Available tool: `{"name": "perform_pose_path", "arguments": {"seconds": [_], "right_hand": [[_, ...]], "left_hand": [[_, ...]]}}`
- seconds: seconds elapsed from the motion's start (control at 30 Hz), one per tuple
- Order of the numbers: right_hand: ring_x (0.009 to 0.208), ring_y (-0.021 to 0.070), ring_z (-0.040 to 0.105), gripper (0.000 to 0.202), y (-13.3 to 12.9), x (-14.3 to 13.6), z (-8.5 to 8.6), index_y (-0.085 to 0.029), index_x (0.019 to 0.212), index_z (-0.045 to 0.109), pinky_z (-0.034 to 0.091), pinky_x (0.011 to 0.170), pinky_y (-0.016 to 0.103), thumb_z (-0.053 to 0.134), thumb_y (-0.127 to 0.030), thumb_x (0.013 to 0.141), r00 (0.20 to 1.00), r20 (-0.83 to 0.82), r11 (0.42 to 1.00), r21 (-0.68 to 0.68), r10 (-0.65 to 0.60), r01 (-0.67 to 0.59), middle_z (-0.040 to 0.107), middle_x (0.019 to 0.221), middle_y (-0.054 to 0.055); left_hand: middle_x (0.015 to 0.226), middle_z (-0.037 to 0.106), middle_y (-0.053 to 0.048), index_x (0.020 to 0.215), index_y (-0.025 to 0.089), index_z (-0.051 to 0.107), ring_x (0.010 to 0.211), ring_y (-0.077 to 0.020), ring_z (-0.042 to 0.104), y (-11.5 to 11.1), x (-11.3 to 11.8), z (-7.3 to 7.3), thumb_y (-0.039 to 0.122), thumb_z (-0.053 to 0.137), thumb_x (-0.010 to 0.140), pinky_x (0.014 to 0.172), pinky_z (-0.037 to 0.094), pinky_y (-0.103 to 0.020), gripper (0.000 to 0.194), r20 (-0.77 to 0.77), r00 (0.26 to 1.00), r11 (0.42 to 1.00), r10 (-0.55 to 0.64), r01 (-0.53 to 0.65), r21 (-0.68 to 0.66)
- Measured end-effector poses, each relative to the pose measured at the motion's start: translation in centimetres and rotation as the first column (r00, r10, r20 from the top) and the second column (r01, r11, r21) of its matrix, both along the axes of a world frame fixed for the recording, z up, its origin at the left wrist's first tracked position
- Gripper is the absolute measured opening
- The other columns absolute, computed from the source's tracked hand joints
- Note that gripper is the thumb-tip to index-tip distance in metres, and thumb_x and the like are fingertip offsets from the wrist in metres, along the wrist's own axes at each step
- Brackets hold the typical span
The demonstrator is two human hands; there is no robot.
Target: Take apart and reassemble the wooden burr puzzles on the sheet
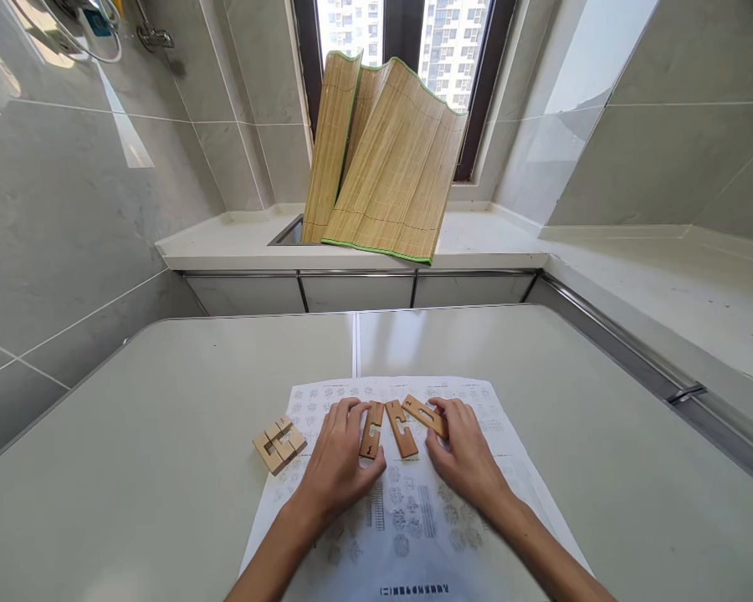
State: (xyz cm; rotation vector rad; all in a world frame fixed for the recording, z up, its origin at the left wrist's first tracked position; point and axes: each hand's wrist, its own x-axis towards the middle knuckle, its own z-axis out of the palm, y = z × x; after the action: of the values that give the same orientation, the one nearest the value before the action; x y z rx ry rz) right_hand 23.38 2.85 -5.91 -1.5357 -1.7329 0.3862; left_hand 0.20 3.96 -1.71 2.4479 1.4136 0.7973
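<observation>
Three flat wooden puzzle pieces with cut-outs rest over a printed paper sheet [477,535]. My left hand [339,456] is closed around the left puzzle piece [371,431], with fingertips at its top and the thumb near its lower end. Between my hands, untouched, lies the middle puzzle piece [402,429], slightly tilted. My right hand [464,447] pinches the right end of a slanted puzzle piece [424,415] that has a long slot. To the left of my left hand sits a group of thicker wooden blocks [279,445], set close together across the paper's edge.
The paper lies on a glossy pale table [163,435] with a seam down its middle. Beyond it, a folded bamboo mat [395,167] leans against the window on a white ledge [495,238]. Grey tiled walls [69,209] stand around, with a metal-edged counter at right.
</observation>
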Motion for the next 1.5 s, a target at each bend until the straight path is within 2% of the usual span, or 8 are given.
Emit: {"name": "perform_pose_path", "arguments": {"seconds": [0.2,0.37,0.5,0.67,0.83,1.0,1.2,1.5], "right_hand": [[0.098,0.0303,0.061,0.021,-0.1,0.0,0.1,-0.022,0.116,0.059,0.052,0.086,0.048,0.052,-0.022,0.096,0.996,0.068,0.997,-0.042,0.061,-0.058,0.066,0.105,0.009],[0.086,0.0286,0.061,0.015,-0.1,-0.1,1.0,-0.024,0.094,0.058,0.051,0.077,0.044,0.049,-0.031,0.103,0.997,0.063,0.997,-0.056,0.047,-0.043,0.067,0.092,0.008],[0.084,0.0277,0.065,0.021,-0.2,-0.2,1.9,-0.025,0.096,0.059,0.053,0.074,0.041,0.045,-0.037,0.106,0.997,-0.082,0.997,-0.079,0.009,-0.016,0.07,0.092,0.007],[0.07,0.0222,0.064,0.028,-0.9,-0.8,2.9,-0.024,0.106,0.061,0.052,0.066,0.034,0.041,-0.043,0.108,0.958,-0.283,0.986,-0.142,0.043,-0.086,0.068,0.081,0.002],[0.092,0.0233,0.069,0.034,-1.4,-1.4,3.0,-0.023,0.128,0.059,0.056,0.085,0.035,0.038,-0.042,0.109,0.913,-0.371,0.973,-0.089,0.168,-0.215,0.072,0.1,0.007],[0.12,0.0251,0.066,0.037,-1.8,-1.7,2.7,-0.025,0.141,0.054,0.052,0.105,0.042,0.037,-0.038,0.11,0.896,-0.376,0.961,-0.051,0.235,-0.273,0.068,0.133,0.011],[0.126,0.0269,0.065,0.04,-1.8,-1.5,2.6,-0.028,0.147,0.052,0.056,0.105,0.045,0.036,-0.034,0.11,0.917,-0.3,0.961,-0.001,0.264,-0.277,0.067,0.14,0.01],[0.128,0.0271,0.064,0.046,-1.9,-0.7,2.5,-0.031,0.155,0.045,0.057,0.103,0.043,0.037,-0.03,0.11,0.945,-0.141,0.956,0.046,0.294,-0.291,0.062,0.148,0.008]], "left_hand": [[0.103,0.06,-0.011,0.094,0.018,0.057,0.097,-0.0297,0.057,-0.1,0.4,-0.4,0.029,0.056,0.096,0.081,0.054,-0.046,0.011,-0.083,0.982,0.985,0.171,-0.17,0.022],[0.113,0.06,-0.014,0.094,0.018,0.058,0.105,-0.0317,0.056,0.0,0.5,-0.7,0.027,0.048,0.1,0.087,0.051,-0.048,0.015,-0.084,0.982,0.986,0.168,-0.166,0.034],[0.097,0.061,-0.008,0.09,0.022,0.053,0.088,-0.0255,0.056,-0.3,0.8,0.5,0.037,0.043,0.105,0.077,0.048,-0.04,0.023,0.086,0.987,0.98,0.135,-0.12,-0.158],[0.07,0.045,0.005,0.086,0.023,0.046,0.059,-0.0134,0.039,-1.1,1.8,2.0,0.055,0.039,0.106,0.058,0.036,-0.027,0.038,0.488,0.868,0.794,0.093,0.23,-0.562],[0.062,0.033,0.01,0.086,0.022,0.047,0.051,-0.0098,0.023,-1.6,2.5,1.6,0.064,0.044,0.101,0.05,0.025,-0.024,0.045,0.668,0.72,0.62,0.187,0.441,-0.649],[0.058,0.036,0.01,0.085,0.021,0.049,0.051,-0.0098,0.025,-1.7,2.6,1.6,0.061,0.046,0.101,0.05,0.024,-0.024,0.043,0.65,0.738,0.62,0.182,0.428,-0.658],[0.058,0.036,0.01,0.09,0.02,0.053,0.051,-0.0101,0.026,-1.6,2.4,1.5,0.059,0.047,0.101,0.051,0.025,-0.024,0.041,0.643,0.75,0.579,0.156,0.458,-0.674],[0.056,0.035,0.011,0.089,0.02,0.053,0.05,-0.01,0.026,-1.8,2.5,1.8,0.051,0.045,0.101,0.05,0.025,-0.024,0.035,0.63,0.759,0.597,0.163,0.432,-0.676]]}}
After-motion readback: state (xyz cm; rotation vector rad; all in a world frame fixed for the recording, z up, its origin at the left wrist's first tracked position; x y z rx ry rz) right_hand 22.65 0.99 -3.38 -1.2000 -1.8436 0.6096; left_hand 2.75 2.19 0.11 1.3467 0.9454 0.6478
